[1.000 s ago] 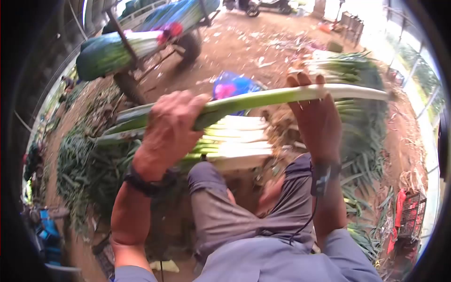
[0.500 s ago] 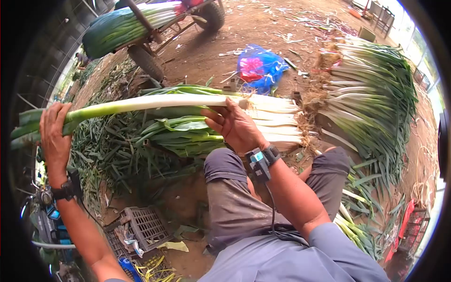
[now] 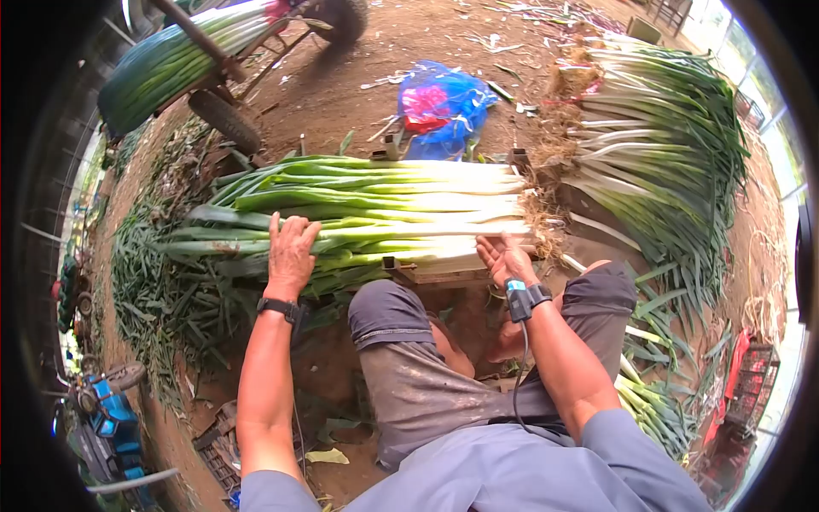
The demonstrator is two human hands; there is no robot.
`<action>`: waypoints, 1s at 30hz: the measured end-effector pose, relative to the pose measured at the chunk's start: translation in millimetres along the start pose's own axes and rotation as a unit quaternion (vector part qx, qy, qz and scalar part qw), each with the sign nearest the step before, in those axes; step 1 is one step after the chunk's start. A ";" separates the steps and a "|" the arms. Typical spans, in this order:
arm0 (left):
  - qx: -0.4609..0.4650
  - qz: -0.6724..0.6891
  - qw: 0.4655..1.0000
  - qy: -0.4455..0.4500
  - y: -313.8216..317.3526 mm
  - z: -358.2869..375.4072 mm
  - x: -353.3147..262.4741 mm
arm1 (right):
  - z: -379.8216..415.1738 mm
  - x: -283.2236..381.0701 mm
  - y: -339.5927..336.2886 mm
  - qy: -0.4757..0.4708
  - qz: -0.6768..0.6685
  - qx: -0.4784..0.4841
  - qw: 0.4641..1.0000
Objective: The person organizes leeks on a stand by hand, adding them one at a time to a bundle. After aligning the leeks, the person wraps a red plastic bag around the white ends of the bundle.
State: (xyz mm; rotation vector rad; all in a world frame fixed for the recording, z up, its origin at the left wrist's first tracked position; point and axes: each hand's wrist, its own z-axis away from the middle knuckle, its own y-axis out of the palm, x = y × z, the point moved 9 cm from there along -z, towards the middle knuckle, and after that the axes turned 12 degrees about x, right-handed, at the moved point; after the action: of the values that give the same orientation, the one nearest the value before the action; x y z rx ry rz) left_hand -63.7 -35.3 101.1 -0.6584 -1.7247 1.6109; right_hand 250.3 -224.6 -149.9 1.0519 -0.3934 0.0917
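Leek (image 3: 401, 231) lies along the leek row (image 3: 444, 189); my left hand (image 3: 292, 252) is over its green part, my right hand (image 3: 505, 258) at its white end, though whether either grips I cannot tell

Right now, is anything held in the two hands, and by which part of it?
The left hand lies over a leek at its green part; the right hand is at its white end. Whether either actually grips it cannot be told.
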 end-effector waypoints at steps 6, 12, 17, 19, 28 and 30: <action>0.006 0.016 1.000 -0.005 7.3 2.1 4.2 | 57.0 13.7 16.4 0.019 0.378 -0.027 0.925; 0.008 -0.012 1.000 0.002 -9.4 -0.5 -25.2 | 97.1 45.0 132.1 -0.407 0.774 -0.006 0.486; 0.002 0.004 1.000 0.016 -0.4 -2.6 -37.5 | 35.0 33.0 100.6 -0.322 0.814 0.083 0.477; 0.009 0.006 0.999 0.032 15.1 -1.2 -38.5 | 25.6 33.7 88.6 -0.284 0.820 0.093 0.487; 0.006 -0.015 0.996 0.087 61.3 -5.4 -36.2 | 23.4 30.6 79.8 -0.258 0.838 0.068 0.475; 0.016 -0.013 0.996 0.090 72.0 -18.0 -28.8 | 19.9 30.1 78.5 -0.252 0.837 0.068 0.481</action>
State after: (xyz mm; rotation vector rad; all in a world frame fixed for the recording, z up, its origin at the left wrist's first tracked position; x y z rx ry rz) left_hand -37.5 -37.7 25.9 -0.7390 -1.5679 1.5093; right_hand 252.4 -205.9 -65.6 0.4067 -1.9138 1.6419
